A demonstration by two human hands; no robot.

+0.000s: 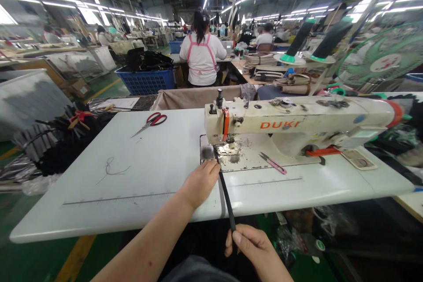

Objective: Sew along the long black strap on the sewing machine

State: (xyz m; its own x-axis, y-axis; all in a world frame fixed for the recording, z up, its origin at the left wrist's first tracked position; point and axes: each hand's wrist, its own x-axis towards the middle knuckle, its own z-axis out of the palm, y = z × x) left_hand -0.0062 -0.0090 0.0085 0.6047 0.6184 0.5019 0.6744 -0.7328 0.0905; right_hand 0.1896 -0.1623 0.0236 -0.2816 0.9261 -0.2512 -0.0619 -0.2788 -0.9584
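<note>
A narrow black strap (226, 194) runs from under the needle area of the sewing machine (297, 116) down over the table's front edge. Close in front of the presser foot, my left hand (205, 180) has its fingers closed on the strap at the machine bed. Lower down, just off the table edge, my right hand (248, 243) pinches the same strap between thumb and fingers. Pink-handled thread snips (273, 163) lie on the machine bed's front edge, right of my left hand. The strap's end at the needle is hidden.
Red-handled scissors (151, 123) and a loose thread (114, 169) lie on the white table (82, 180). Bundled black strips (56, 141) stand at the left. Beyond the table are a blue basket (147, 79), a seated person (202, 57), thread cones (299, 39) and a green fan (385, 59).
</note>
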